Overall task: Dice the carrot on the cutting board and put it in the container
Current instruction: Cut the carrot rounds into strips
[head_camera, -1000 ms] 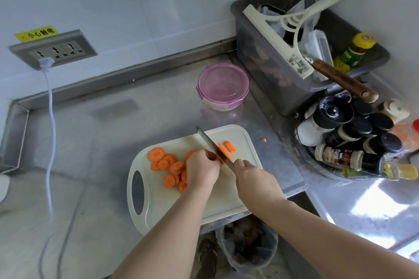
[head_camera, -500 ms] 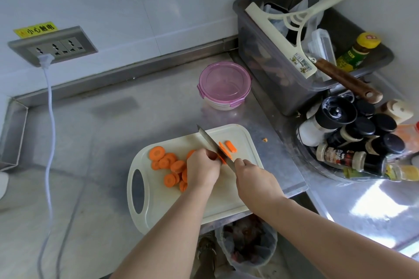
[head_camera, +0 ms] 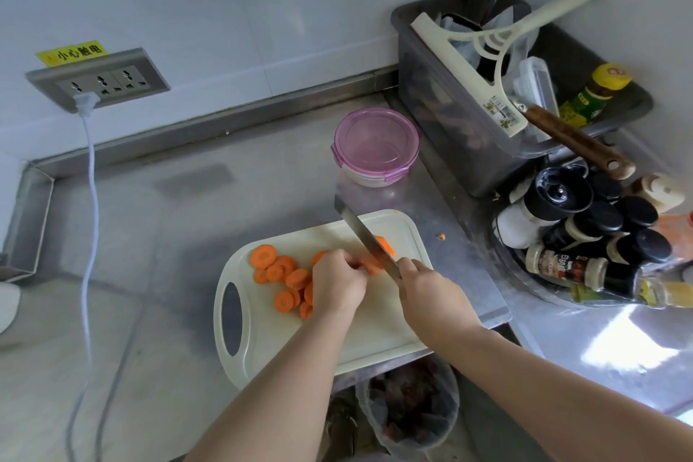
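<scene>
A knife [head_camera: 362, 231] was gripped by the right hand [head_camera: 431, 296], its blade laid slantwise over the white cutting board [head_camera: 375, 341], with the tip reaching past the far edge. A carrot piece [head_camera: 372, 267] was pinched by the curled fingers of the left hand [head_camera: 339, 281], just beside the blade. Carrot slices [head_camera: 285, 274] were heaped on the board, left of that hand. The pink-lidded container [head_camera: 376, 146] stood closed behind the board.

One board [head_camera: 270, 345], one knife [head_camera: 359, 228] and one container [head_camera: 376, 146] are there. About ten carrot rounds [head_camera: 263, 256] show. One socket [head_camera: 98, 80] has three outlets.
</scene>
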`<action>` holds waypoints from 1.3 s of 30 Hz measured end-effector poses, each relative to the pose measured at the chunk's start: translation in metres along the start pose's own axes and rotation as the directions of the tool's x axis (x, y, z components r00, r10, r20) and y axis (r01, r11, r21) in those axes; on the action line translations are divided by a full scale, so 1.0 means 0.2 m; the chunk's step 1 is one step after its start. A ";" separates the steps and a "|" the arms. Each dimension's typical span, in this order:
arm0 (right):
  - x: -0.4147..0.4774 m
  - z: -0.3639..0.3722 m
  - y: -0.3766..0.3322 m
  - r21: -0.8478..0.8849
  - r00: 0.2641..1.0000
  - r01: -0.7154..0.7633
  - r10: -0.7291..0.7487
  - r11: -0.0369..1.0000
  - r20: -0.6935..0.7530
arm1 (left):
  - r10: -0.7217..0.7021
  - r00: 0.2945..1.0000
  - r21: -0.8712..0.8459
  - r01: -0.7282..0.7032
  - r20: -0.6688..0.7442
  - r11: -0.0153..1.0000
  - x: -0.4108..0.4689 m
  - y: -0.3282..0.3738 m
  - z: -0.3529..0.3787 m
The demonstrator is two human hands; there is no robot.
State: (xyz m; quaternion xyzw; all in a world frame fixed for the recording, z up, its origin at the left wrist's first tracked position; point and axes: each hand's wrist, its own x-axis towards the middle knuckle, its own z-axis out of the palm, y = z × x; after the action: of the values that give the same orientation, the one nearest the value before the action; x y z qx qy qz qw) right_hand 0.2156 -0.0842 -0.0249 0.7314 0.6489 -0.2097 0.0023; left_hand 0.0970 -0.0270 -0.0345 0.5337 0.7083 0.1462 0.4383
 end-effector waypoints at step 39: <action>-0.08 -0.02 0.46 -0.442 0.726 0.485 -0.630 0.754 -0.278 | 0.497 0.705 0.253 -0.672 0.506 0.696 -0.11 0.04 -0.06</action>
State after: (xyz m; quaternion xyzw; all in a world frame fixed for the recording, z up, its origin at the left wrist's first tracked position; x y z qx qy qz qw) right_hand 0.3025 -0.1130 -0.0416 0.5130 0.8522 0.0728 -0.0722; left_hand 0.0951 -0.0409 -0.0115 0.8338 0.4042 0.0128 0.3758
